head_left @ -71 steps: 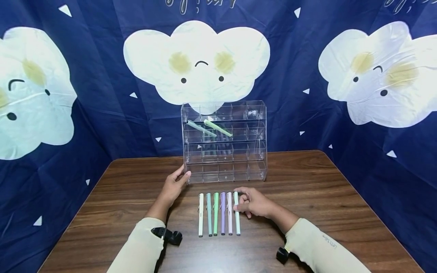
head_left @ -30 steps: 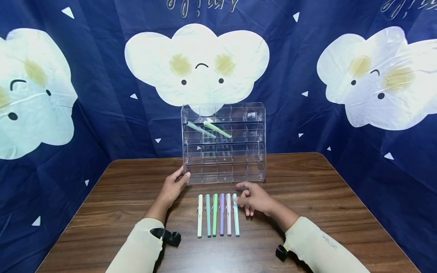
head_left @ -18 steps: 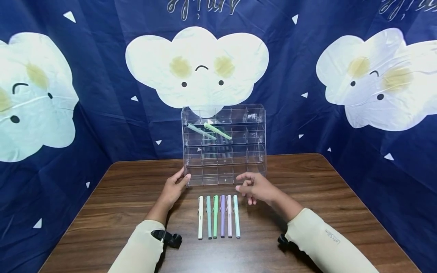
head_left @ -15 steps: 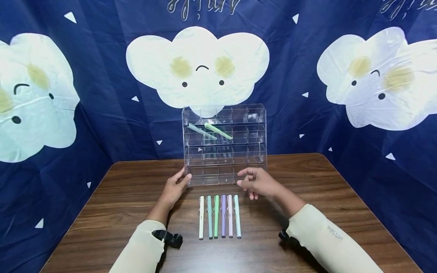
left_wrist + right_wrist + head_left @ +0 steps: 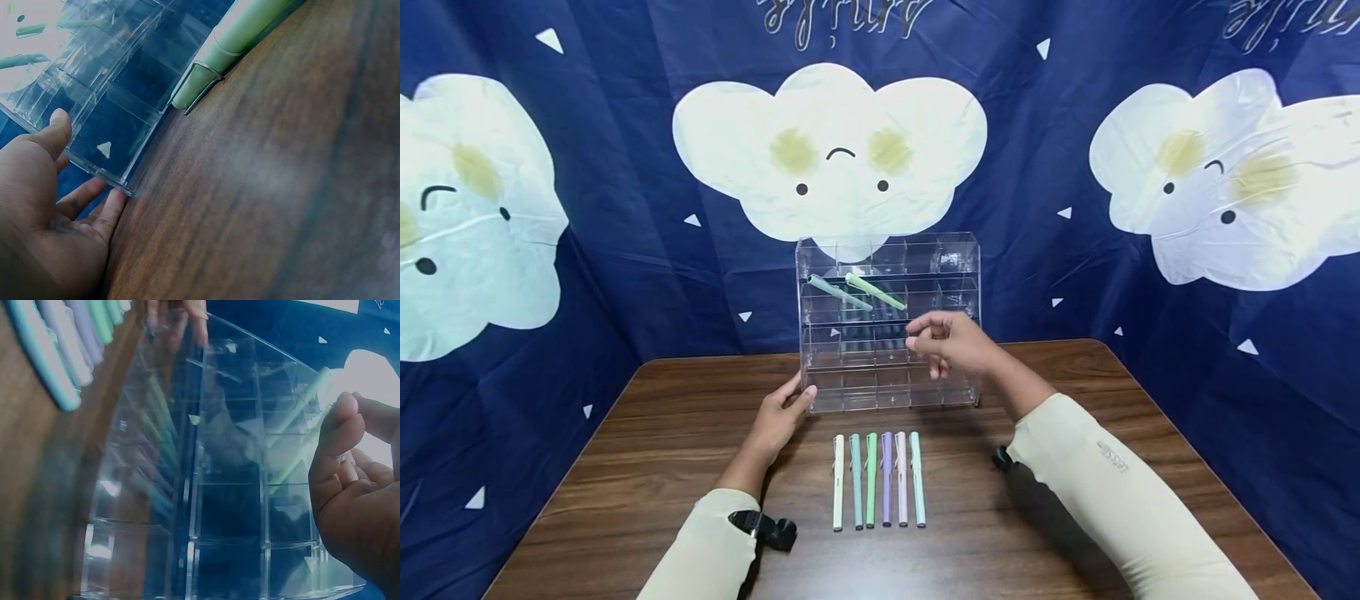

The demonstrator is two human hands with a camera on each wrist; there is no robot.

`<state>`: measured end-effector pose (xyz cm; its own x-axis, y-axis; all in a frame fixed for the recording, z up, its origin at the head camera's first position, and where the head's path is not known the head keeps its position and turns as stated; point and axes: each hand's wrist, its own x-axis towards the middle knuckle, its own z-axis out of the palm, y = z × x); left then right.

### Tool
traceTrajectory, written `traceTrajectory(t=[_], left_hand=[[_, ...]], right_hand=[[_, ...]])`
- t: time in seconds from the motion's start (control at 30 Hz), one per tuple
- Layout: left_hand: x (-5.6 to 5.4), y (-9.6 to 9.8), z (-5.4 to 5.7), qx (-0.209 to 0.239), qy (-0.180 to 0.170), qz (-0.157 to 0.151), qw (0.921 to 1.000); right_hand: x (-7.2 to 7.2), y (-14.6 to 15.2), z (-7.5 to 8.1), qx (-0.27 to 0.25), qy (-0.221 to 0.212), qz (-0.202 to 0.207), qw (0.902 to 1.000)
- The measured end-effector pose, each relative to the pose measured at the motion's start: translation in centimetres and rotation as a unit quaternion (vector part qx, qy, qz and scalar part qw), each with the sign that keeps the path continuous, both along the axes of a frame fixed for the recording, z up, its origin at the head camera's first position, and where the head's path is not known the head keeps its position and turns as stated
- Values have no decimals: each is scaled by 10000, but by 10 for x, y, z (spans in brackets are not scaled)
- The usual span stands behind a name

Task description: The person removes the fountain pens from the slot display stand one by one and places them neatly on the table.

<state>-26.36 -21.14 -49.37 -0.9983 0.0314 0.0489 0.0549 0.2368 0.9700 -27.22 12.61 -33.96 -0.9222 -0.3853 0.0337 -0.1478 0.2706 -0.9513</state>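
A clear acrylic tiered rack (image 5: 891, 379) stands at the back of the table. My left hand (image 5: 778, 421) holds its lower left corner, thumb at the front and fingers along the side, as the left wrist view also shows. In front of the second tier from the top hovers my right hand (image 5: 955, 343), fingers loosely bent and holding nothing. A grey-teal pen (image 5: 838, 292) and a light green pen (image 5: 876, 292) lie slanted in that tier. Several capped pens lie in a row before the rack, from a cream pen (image 5: 838, 483) to a pale blue pen (image 5: 918, 481).
The brown wooden table (image 5: 677, 467) has a blue cloth (image 5: 640, 275) with white clouds hanging around it. Between the outer pens lie a teal pen (image 5: 856, 483), a green pen (image 5: 871, 482), a purple pen (image 5: 887, 480) and a pink pen (image 5: 901, 480).
My right hand has left the pale blue pen at the row's right end and risen to the rack's middle tiers. The pens stay in place, and my left hand keeps its hold on the corner.
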Motion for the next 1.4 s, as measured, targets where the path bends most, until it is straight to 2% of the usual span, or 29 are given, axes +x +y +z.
traceTrajectory(t=[0.2,0.4,0.53,0.8,1.07,1.23,1.4], left_hand=[[1,0,2,-107,-4,16,9999],[2,1,1,-86,-12,49,10000],[1,0,0,-83,-7,79,9999],[0,-1,-1,71,-80,43,9999],[0,1,-1,33,-64,46,10000],[-1,-1,-1,46,-90,80,9999],[0,-1,1,76,-125,45,9999]], right_hand=[[-18,-7,15,91,261,-357,9990],[-36,-16,26,249,823,-667,9941],[-46,-21,31,215,913,-804,9923],[-62,-33,29,176,987,-752,9921],[-73,-45,25,367,921,-1096,9890],[-74,-55,20,648,991,-1274,9848],[-74,-63,17,664,974,-1277,9848]])
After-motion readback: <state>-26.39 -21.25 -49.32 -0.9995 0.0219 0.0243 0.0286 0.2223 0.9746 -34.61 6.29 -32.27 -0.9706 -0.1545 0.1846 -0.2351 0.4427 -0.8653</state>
